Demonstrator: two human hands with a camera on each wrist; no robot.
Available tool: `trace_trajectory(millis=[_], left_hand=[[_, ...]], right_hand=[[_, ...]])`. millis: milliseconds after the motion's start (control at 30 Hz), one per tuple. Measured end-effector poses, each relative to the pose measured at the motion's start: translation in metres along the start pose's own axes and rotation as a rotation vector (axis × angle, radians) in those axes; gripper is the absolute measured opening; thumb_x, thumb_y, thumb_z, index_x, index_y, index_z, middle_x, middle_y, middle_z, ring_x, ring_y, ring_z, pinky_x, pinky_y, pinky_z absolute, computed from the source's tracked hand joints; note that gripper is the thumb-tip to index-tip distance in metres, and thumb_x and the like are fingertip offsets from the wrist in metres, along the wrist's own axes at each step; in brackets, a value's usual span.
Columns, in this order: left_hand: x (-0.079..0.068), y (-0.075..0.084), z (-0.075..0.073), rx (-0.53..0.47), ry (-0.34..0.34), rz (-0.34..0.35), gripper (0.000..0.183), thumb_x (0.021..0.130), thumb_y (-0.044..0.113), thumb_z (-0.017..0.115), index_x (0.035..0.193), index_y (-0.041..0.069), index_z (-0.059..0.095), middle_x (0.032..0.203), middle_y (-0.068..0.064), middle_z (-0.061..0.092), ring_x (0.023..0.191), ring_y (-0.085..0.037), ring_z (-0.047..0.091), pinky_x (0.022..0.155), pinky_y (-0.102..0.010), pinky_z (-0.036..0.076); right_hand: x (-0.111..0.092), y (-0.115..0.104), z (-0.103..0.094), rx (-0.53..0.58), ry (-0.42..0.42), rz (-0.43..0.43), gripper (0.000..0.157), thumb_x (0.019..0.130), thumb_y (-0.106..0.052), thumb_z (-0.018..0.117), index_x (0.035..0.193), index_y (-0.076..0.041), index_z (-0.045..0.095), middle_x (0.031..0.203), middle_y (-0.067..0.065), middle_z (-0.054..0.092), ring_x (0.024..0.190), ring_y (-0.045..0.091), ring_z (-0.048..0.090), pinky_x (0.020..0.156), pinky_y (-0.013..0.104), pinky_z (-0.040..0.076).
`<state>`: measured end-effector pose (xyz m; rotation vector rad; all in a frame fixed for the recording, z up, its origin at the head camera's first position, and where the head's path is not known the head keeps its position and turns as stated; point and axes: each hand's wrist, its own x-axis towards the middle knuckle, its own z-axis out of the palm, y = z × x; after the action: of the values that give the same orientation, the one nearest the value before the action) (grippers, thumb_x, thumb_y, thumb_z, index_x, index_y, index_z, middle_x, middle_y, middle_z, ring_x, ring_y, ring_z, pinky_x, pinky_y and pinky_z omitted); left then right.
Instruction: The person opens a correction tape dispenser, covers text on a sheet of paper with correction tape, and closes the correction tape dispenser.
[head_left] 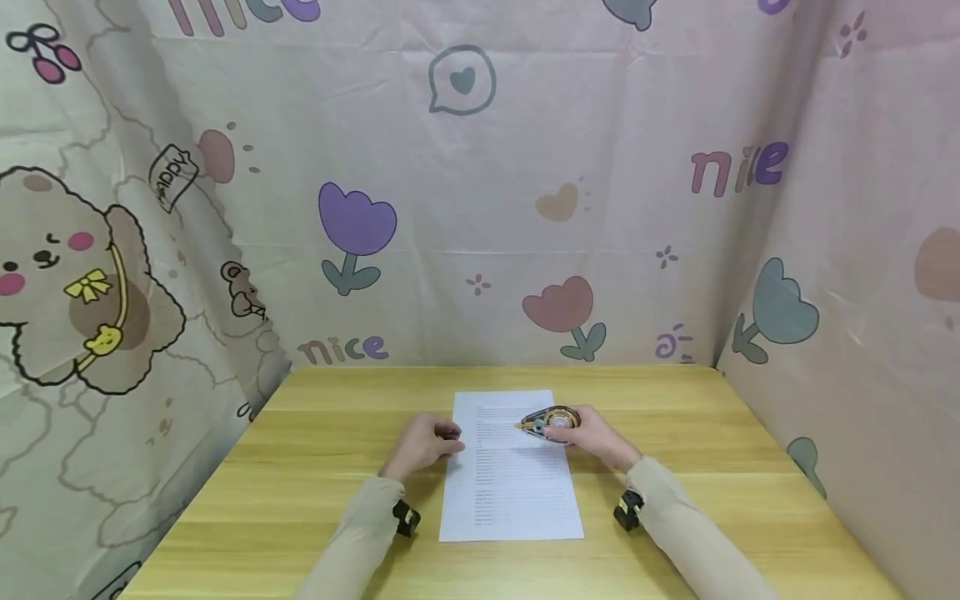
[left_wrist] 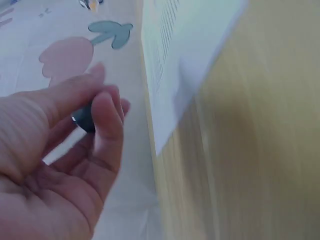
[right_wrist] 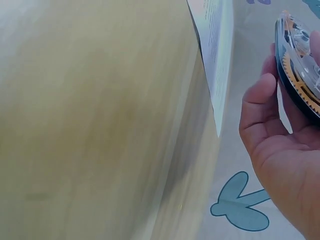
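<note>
A correction tape dispenser (head_left: 557,417), clear-bodied with orange gear wheels inside, is gripped in my right hand (head_left: 597,440) over the upper right part of a printed sheet of paper (head_left: 517,500). Its narrow tip points left across the lines of text. At the sheet's left edge, my left hand (head_left: 422,446) holds a small dark piece (left_wrist: 85,119) between curled fingers. Those fingers cover most of that piece. In the right wrist view the dispenser (right_wrist: 295,75) is partly cut off by the frame edge, with fingers behind it.
The sheet lies on a wood-grain table (head_left: 360,383). Patterned cloth (head_left: 480,208) hangs behind the table and along both sides. A black wrist camera (head_left: 406,518) sits on the left sleeve, and another black camera (head_left: 628,509) on the right.
</note>
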<state>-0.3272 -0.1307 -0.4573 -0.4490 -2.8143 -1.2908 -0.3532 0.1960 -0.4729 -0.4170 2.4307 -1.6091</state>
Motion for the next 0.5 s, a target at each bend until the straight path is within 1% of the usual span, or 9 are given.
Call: trace_trajectory(millis=[100, 200, 267, 333, 433, 500], left_hand=[[0.004, 0.006, 0.005, -0.095, -0.029, 0.009, 0.031, 0.083, 0.007, 0.077, 0.111, -0.005, 0.070, 0.096, -0.012, 0.072, 0.072, -0.013, 0.066, 0.063, -0.027, 0.060], [0.005, 0.014, 0.010, -0.135, -0.031, 0.030, 0.033, 0.084, 0.008, 0.075, 0.115, -0.003, 0.069, 0.101, -0.014, 0.072, 0.079, -0.015, 0.067, 0.067, -0.028, 0.061], [0.006, 0.017, 0.014, -0.160, -0.026, 0.047, 0.033, 0.085, 0.011, 0.075, 0.115, 0.000, 0.070, 0.103, -0.013, 0.072, 0.083, -0.016, 0.068, 0.068, -0.026, 0.060], [0.005, 0.020, 0.019, -0.181, -0.023, 0.051, 0.032, 0.085, 0.013, 0.076, 0.115, 0.003, 0.071, 0.103, -0.010, 0.073, 0.086, -0.015, 0.067, 0.069, -0.026, 0.060], [0.006, 0.025, 0.023, -0.210, -0.011, 0.051, 0.030, 0.086, 0.014, 0.076, 0.114, 0.006, 0.072, 0.101, -0.007, 0.073, 0.085, -0.014, 0.067, 0.072, -0.032, 0.061], [0.007, 0.029, 0.025, -0.220, 0.009, 0.053, 0.029, 0.086, 0.014, 0.075, 0.114, 0.007, 0.072, 0.099, -0.006, 0.073, 0.083, -0.013, 0.067, 0.073, -0.036, 0.061]], right_hand=[[0.000, -0.004, 0.001, -0.014, 0.020, 0.010, 0.048, 0.085, -0.029, 0.077, 0.118, 0.003, 0.062, 0.097, 0.008, 0.070, 0.084, 0.023, 0.065, 0.070, 0.037, 0.060], [0.001, -0.005, 0.003, -0.005, 0.042, 0.011, 0.053, 0.084, -0.028, 0.078, 0.123, 0.003, 0.060, 0.101, 0.011, 0.069, 0.084, 0.018, 0.064, 0.071, 0.038, 0.060], [0.001, -0.005, 0.005, 0.007, 0.057, 0.010, 0.055, 0.083, -0.028, 0.079, 0.124, 0.003, 0.060, 0.103, 0.012, 0.069, 0.083, 0.017, 0.064, 0.072, 0.038, 0.060], [0.001, -0.005, 0.008, 0.025, 0.063, 0.007, 0.054, 0.082, -0.027, 0.080, 0.123, 0.002, 0.061, 0.104, 0.012, 0.069, 0.084, 0.017, 0.065, 0.073, 0.038, 0.061], [0.000, -0.007, 0.012, 0.049, 0.068, -0.015, 0.053, 0.081, -0.023, 0.081, 0.124, 0.001, 0.060, 0.106, 0.014, 0.069, 0.087, 0.019, 0.067, 0.075, 0.038, 0.061], [0.002, -0.009, 0.014, 0.056, 0.071, -0.034, 0.053, 0.081, -0.021, 0.081, 0.125, -0.001, 0.060, 0.108, 0.015, 0.068, 0.089, 0.020, 0.067, 0.077, 0.037, 0.062]])
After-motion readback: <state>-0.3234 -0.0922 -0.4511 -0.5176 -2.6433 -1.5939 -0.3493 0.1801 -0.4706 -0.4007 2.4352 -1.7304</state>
